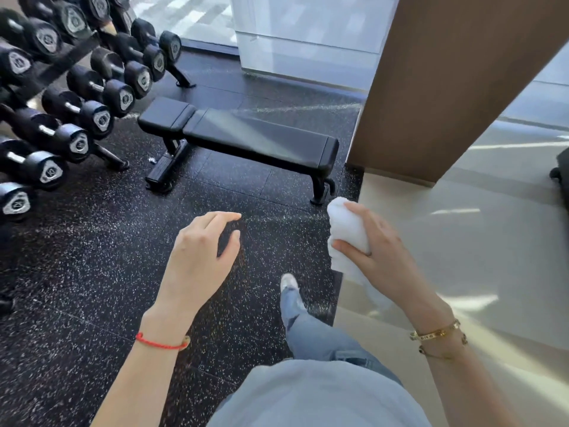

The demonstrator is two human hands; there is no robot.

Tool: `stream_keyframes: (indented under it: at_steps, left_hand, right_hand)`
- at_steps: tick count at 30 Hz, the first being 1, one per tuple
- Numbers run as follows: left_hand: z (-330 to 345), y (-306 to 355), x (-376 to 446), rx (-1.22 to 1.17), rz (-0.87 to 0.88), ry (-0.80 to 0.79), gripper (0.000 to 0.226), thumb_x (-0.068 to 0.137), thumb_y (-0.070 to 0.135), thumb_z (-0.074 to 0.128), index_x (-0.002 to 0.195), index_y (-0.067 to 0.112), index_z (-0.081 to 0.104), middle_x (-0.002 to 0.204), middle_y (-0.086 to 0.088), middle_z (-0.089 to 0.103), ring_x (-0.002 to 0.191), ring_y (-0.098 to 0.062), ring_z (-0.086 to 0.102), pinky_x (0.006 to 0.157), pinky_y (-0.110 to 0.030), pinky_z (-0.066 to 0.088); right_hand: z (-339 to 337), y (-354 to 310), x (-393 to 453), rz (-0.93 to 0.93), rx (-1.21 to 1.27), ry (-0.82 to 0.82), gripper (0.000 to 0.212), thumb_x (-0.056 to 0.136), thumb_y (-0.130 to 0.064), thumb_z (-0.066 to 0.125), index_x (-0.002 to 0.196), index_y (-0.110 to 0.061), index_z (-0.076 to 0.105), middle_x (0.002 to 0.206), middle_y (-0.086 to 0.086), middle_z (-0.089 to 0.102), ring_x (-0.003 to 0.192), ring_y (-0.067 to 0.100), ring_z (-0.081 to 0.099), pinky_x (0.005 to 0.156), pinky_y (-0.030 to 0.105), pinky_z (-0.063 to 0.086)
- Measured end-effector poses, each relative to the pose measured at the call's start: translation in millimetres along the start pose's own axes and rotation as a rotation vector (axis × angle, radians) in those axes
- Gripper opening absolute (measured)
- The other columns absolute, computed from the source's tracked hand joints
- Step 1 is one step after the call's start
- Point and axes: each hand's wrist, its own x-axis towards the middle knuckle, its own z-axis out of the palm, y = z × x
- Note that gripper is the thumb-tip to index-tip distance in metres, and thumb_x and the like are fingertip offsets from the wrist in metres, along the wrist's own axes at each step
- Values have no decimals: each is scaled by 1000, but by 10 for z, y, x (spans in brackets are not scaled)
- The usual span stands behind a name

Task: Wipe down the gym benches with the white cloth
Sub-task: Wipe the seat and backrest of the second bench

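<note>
The flat black padded gym bench [240, 135] stands on the dark speckled rubber floor [92, 272], between the rack of black dumbbells [77, 87] and the brown wooden pillar [446, 87], and it is still well apart from the person. The right hand [374, 257] holds the bunched white cloth [348, 226], with fingers and thumb curled around it and a loose tail hanging below. The left hand [204, 251] is free and carries nothing; its fingers are relaxed and a little bent.

The step now, I think, is to come to the bench. To do it well, the person should stop beside its long near edge and open the cloth into a flat pad, so more fabric touches the padding. It is better to begin at the end near the dumbbells and wipe in long overlapping strokes toward the end near the pillar. The seam between the two pads and the side edges need care. The free hand can rest on the surface to steady the body.
</note>
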Motion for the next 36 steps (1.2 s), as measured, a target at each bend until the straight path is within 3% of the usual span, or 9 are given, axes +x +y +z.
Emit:
stream_keyframes:
  at_steps: [2,4,8,9,11,13,24,29,36]
  left_hand:
    - [-32,-69,518,3,-6,0,30,96,21,56,126,17,62,124,5,64,109,-16,59,103,-43,46]
    - [-74,-123,1024,-5,-6,6,30,96,20,56,126,17,62,124,4,64,111,-17,59,103,-42,46]
    - [-123,-236,1970,-29,15,45,29,96,18,59,124,15,64,122,3,65,71,-10,46,97,-43,49]
    - [-114,-278,2190,-32,20,48,28,96,18,59,123,15,64,121,2,66,74,-11,50,97,-43,49]
    - [-80,-382,2604,-36,27,41,28,96,18,58,122,14,64,121,2,66,100,-17,60,101,-43,47]
    - [-34,-503,2992,-40,35,33,28,96,19,57,123,15,64,121,2,65,113,-17,59,104,-44,45]
    - [249,-1198,5104,-60,133,-13,26,94,13,60,119,14,66,115,2,67,111,-18,59,101,-45,47]
    - [345,-1369,5995,-31,191,-76,28,94,11,60,121,12,65,106,-1,66,95,-20,57,93,-45,49]
    - [795,-1466,6920,-10,249,-164,29,95,14,57,124,14,62,119,2,65,115,-19,56,103,-39,44]
  right_hand:
    - [-9,15,510,-5,0,-6,61,91,-49,61,145,-34,37,135,-3,53,117,20,46,98,39,39]
    - [-40,23,1005,-15,-16,-19,63,91,-49,61,146,-33,36,137,-3,52,118,20,45,100,38,38]
    - [-91,-4,1941,-26,-19,-5,62,91,-51,59,146,-38,34,133,-7,51,114,17,42,98,39,39]
    - [-88,-8,2164,-30,-20,1,61,92,-51,59,146,-39,34,132,-7,51,114,17,42,98,40,39]
    - [-75,-8,2584,-28,-25,7,60,92,-49,60,146,-38,35,130,-7,51,112,17,42,99,41,39]
    - [-32,0,2972,-15,-39,9,60,92,-49,61,145,-37,36,130,-7,52,111,18,42,99,42,39]
    - [318,144,4881,58,-136,48,58,92,-50,60,144,-30,43,120,-1,52,104,24,44,96,45,40]
    - [483,235,5633,117,-219,91,59,91,-57,56,142,-29,46,123,-1,52,105,22,43,93,41,39]
    - [642,676,6370,201,-268,80,59,90,-59,58,141,-34,46,126,-2,51,109,22,44,94,38,42]
